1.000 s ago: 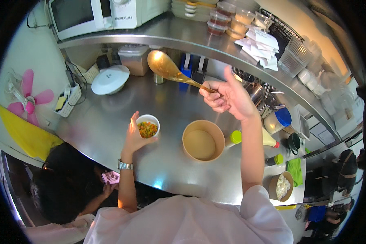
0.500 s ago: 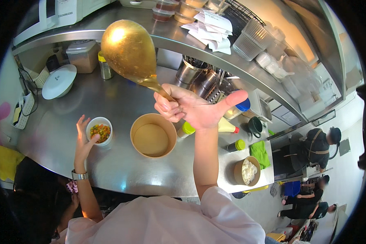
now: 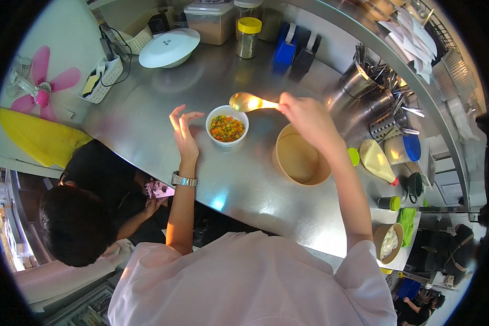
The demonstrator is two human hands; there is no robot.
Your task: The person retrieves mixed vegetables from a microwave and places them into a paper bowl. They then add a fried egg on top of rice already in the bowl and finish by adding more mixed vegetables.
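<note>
A golden spoon (image 3: pixel 247 102) is gripped by its handle in my right hand (image 3: pixel 309 120). Its bowl end hovers by the far right rim of a small white ribbed bowl (image 3: pixel 228 143) on the steel counter. Diced mixed vegetables (image 3: pixel 226 129), orange, green and yellow, lie inside that bowl. Just left of it, my left hand (image 3: pixel 186 136) is open, fingers spread and bent, seemingly a little apart from the rim. Below my right hand stands a round brown paper bowl (image 3: pixel 296 157) with a bare bottom, partly covered by my forearm.
At the back are a white lidded dish (image 3: pixel 169 46), a yellow-capped jar (image 3: pixel 248 38) and utensil pots (image 3: pixel 358 79). On the right are a squeeze bottle (image 3: pixel 376 158), a green cloth (image 3: pixel 406 225) and another paper bowl (image 3: pixel 380 239). Someone holding a phone (image 3: pixel 158 189) sits at left.
My right hand has brought the spoon down from high in front of me to the white bowl. My left hand has drawn back from the bowl's side. The view has swung left.
</note>
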